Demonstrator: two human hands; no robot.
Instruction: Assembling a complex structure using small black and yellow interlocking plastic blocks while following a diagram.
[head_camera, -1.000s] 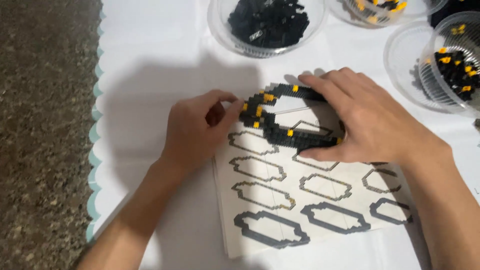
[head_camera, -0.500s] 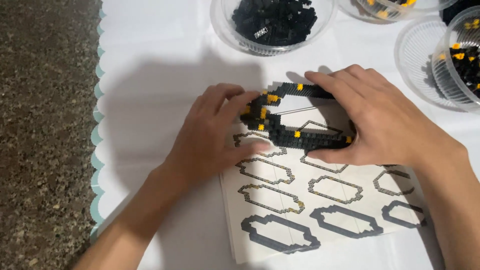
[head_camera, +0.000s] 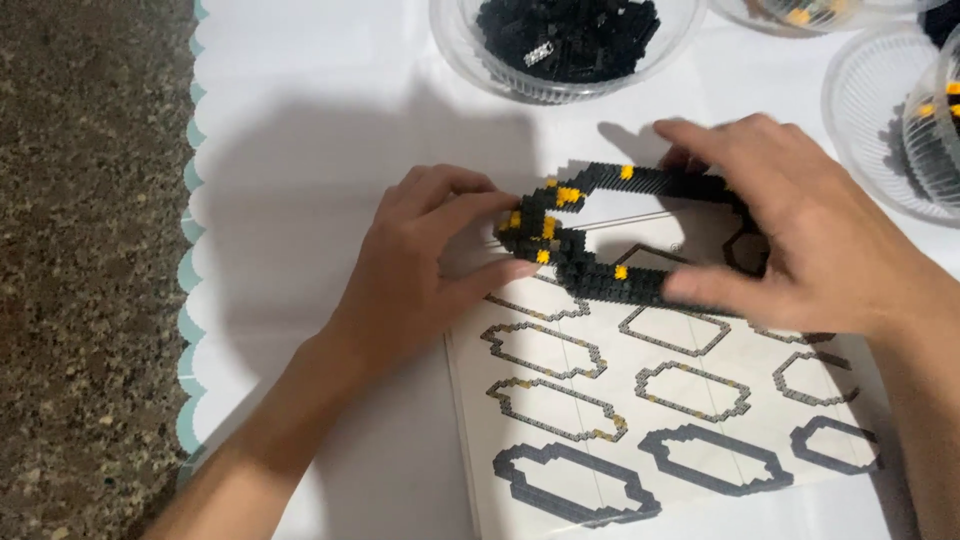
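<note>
Head view: both hands pinch a black ring of small bricks (head_camera: 610, 235) with yellow studs at picture centre, over the top edge of an instruction sheet (head_camera: 660, 400). The left hand (head_camera: 425, 265) grips its 9 o'clock end between thumb and fingers; the right hand (head_camera: 800, 240) clasps the 3 o'clock end. A clear bowl of black bricks (head_camera: 565, 40) stands at 12 o'clock on the white bench (head_camera: 320, 150).

White table cover (head_camera: 330, 120) with a teal scalloped edge (head_camera: 190, 300) on the left, over a speckled brown surface (head_camera: 90, 270). On it: instruction sheet (head_camera: 700, 480) near right, clear bowl of black bricks (head_camera: 560, 45) far, more clear bowls (head_camera: 880, 130) far right.
</note>
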